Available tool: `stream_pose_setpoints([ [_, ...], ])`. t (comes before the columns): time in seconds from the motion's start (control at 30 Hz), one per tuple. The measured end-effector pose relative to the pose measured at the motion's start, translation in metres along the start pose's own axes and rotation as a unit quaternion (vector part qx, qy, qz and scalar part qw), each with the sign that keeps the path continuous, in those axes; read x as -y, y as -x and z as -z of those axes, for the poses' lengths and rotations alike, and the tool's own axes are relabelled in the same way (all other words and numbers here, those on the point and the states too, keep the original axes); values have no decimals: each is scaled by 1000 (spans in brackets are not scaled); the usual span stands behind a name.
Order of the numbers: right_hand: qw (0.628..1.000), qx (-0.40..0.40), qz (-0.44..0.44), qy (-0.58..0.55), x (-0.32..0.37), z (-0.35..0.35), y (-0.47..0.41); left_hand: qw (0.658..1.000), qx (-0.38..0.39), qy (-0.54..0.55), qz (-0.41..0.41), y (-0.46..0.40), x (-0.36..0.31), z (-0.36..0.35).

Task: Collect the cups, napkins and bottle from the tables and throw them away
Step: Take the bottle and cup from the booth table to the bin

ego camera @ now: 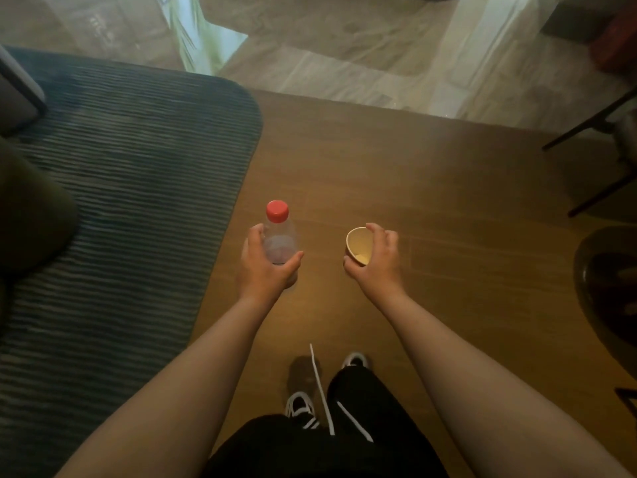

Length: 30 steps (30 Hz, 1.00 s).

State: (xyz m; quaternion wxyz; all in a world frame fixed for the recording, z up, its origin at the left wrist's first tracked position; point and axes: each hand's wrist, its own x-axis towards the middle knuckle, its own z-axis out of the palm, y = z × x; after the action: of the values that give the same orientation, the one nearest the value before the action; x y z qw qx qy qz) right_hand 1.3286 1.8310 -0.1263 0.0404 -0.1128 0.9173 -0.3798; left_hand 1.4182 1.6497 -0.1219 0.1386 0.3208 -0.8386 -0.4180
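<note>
My left hand grips a clear plastic bottle with a red cap, held upright above the wooden floor. My right hand holds a small paper cup, cream inside and brown outside, tilted with its mouth toward me. Both arms reach forward at waist height. My legs in black trousers and my black-and-white shoes show at the bottom. No napkins are visible.
A dark striped rug covers the floor on the left. Pale tiled floor begins beyond the wood. Dark chair legs and a round dark table edge stand at the right. A dark seat sits at far left.
</note>
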Motion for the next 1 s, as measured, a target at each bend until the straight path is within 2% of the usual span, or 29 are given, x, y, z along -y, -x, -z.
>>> stream_pose_setpoints([
  [0.2, 1000, 18, -1, 4, -8, -7, -119, 1000, 0, 7, -2, -107, -27, -49],
  [0.43, 999, 35, 21, 31, -13, 3, -306, 999, -43, 4, 13, -253, -82, -107],
  [0.63, 997, 58, 42, 29, -4, 6, -430, 996, -71, 9, 43, -349, -125, -143],
  [1.0, 992, 105, 55, 38, 25, -61, -600, 991, -102, 14, 87, -514, -135, -164],
])
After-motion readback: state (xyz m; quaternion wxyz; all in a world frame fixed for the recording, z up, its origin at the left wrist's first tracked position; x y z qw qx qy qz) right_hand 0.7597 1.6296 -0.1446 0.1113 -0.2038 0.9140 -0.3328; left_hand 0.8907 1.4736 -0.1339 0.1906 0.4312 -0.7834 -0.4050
